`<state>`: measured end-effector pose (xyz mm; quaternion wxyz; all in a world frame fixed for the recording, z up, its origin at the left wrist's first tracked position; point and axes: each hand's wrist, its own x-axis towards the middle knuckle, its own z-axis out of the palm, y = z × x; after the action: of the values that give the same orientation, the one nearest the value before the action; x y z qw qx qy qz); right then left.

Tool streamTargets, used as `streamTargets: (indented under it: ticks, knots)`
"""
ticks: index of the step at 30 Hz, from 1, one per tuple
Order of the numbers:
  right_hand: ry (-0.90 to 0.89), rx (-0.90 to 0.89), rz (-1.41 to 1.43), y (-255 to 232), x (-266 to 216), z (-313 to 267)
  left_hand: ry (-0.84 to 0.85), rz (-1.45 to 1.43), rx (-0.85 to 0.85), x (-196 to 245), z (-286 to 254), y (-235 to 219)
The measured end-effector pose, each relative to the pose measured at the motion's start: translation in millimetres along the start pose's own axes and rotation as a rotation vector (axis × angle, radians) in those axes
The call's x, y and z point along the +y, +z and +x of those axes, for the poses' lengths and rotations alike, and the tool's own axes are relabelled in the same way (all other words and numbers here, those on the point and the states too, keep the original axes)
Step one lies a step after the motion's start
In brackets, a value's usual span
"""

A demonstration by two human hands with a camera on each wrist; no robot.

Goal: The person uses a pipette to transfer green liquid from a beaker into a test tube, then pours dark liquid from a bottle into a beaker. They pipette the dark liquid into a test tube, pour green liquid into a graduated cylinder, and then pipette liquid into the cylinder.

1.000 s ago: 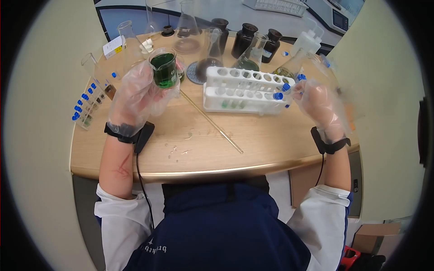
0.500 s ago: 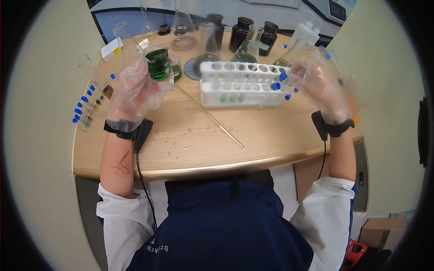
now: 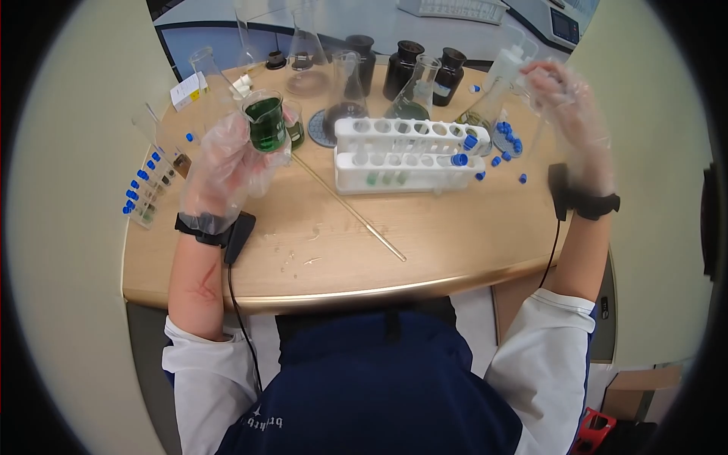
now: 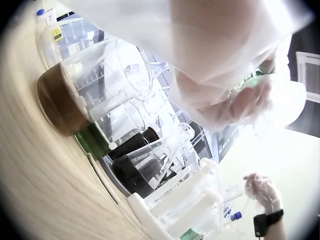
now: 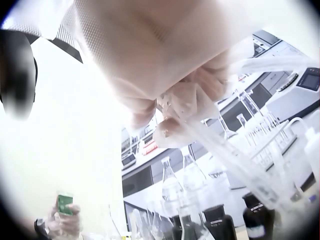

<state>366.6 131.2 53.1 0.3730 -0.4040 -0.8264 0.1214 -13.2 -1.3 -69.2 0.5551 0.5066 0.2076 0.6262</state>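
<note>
Wearing a clear plastic glove, my left hand (image 3: 224, 159) grips a small glass beaker (image 3: 267, 125) of dark green liquid, raised over the table's left side. In the left wrist view the glove hides most of that beaker. My gloved right hand (image 3: 570, 106) is raised at the far right, pinching a slim clear tube (image 5: 235, 160) that slants down from the fingers in the right wrist view. Between the hands stands a white test tube rack (image 3: 409, 184), holding tubes with a little green liquid and blue-capped tubes at its right end. Another beaker (image 3: 296, 133) of green liquid stands behind the held one.
A thin rod (image 3: 356, 214) lies slantwise before the rack, near water drops (image 3: 292, 258). Loose blue caps (image 3: 506, 138) are scattered right of it. Glass flasks (image 3: 413, 98) and dark brown bottles (image 3: 404, 70) line the back. A small rack of blue-capped tubes (image 3: 142, 189) stands left.
My right hand has moved from beside the rack's right end up and to the right, uncovering the loose blue caps. My left hand keeps holding the beaker in nearly the same place.
</note>
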Motion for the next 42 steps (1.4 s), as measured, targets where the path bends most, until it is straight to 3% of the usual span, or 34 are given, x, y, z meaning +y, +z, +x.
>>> streamTargets:
  ticks: [2, 8, 11, 14, 16, 20, 23, 24, 25, 26, 28, 30, 34, 37, 42]
  knots:
    - [0.028, 0.057, 0.147, -2.5, -20.6, 2.5, -0.001, 0.051, 0.014, 2.0, -0.6, 0.1]
    - [0.055, 0.097, 0.155, 11.0, -35.3, -10.1, 0.013, 0.074, 0.059, 3.6, -2.4, 4.9]
    - [0.184, 0.091, 0.055, 19.9, -50.5, -23.6, 0.014, 0.037, 0.035, 4.1, -1.6, 9.7]
    - [0.115, 0.142, 0.064, 25.4, -53.5, -28.7, -0.02, 0.061, 0.001, 6.3, -1.8, 7.7]
    - [0.006, 0.208, 0.218, 23.2, -50.8, -24.5, -0.068, 0.087, -0.034, 9.3, -2.7, 1.3]
    - [-0.148, 0.277, 0.344, 23.5, -59.0, -18.4, -0.043, 0.124, 0.051, 5.1, -3.7, -0.2]
    - [-0.319, -0.104, 0.072, 50.0, -67.6, -23.2, -0.044, 0.098, 0.08, 5.6, -1.8, 4.6]
    - [-0.574, -0.197, -0.255, 57.7, -78.7, -20.9, -0.054, 0.071, 0.088, 6.1, -1.9, 6.8]
    - [-0.795, -0.277, -0.222, 69.5, -78.3, -18.3, -0.066, 0.042, 0.095, 6.6, -2.9, 7.6]
    - [-0.67, -0.367, -0.028, 91.9, -69.3, -25.3, -0.069, 0.047, 0.079, 7.2, -3.7, 6.8]
    - [-0.648, -0.439, 0.008, 116.4, -68.4, -30.9, -0.076, 0.057, 0.042, 8.3, -3.1, 4.2]
    - [-0.857, -0.405, -0.307, 126.2, -76.5, -28.4, -0.07, 0.067, 0.076, 8.5, -2.6, 4.7]
    - [-0.841, -0.384, -0.549, 133.2, -81.5, -25.3, -0.058, 0.092, 0.105, 10.3, -3.4, 8.1]
    - [-0.831, -0.441, -0.525, 137.1, -81.0, -24.5, -0.057, 0.089, 0.031, 10.9, -2.5, 4.9]
    - [-0.633, -0.334, -0.321, 133.9, -83.7, -18.2, -0.05, 0.101, 0.064, 11.7, -3.6, 11.6]
